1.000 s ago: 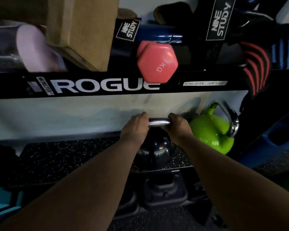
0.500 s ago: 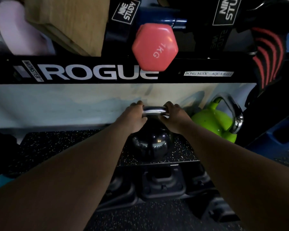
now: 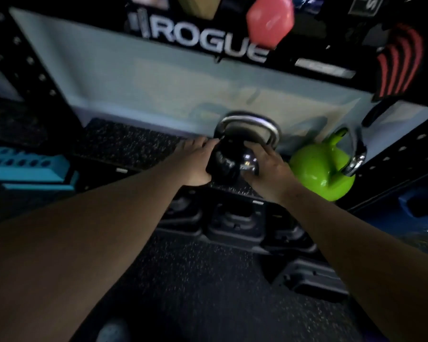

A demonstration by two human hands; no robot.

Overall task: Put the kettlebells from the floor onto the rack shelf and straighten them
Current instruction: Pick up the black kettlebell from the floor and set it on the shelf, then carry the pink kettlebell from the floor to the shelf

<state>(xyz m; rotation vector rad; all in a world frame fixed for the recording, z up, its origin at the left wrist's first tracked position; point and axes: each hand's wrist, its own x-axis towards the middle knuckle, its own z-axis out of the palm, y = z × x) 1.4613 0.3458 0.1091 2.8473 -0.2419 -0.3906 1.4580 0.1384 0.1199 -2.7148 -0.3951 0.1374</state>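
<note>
Kettlebells sit on the speckled rubber rack shelf [image 3: 134,141], under a black beam lettered ROGUE [image 3: 208,43], pale wall behind. Black kettlebell [image 3: 226,161] stands upright, chrome handle [image 3: 247,127] arching up, spanning left to right. Green kettlebell [image 3: 324,169] sits just right, handle tilted rightward. Left hand [image 3: 195,161] and right hand [image 3: 267,166] cup the black bell's sides, fingers wrapped on it below the handle.

Black kettlebell [image 3: 229,161]: glossy body; polished metal handle. Green kettlebell [image 3: 321,169]: glossy, smooth coating; chromed handle. Rack shelf [image 3: 131,144]: matt, speckled, rubber-like mat; pink dumbbell [image 3: 269,18] matt.
</note>
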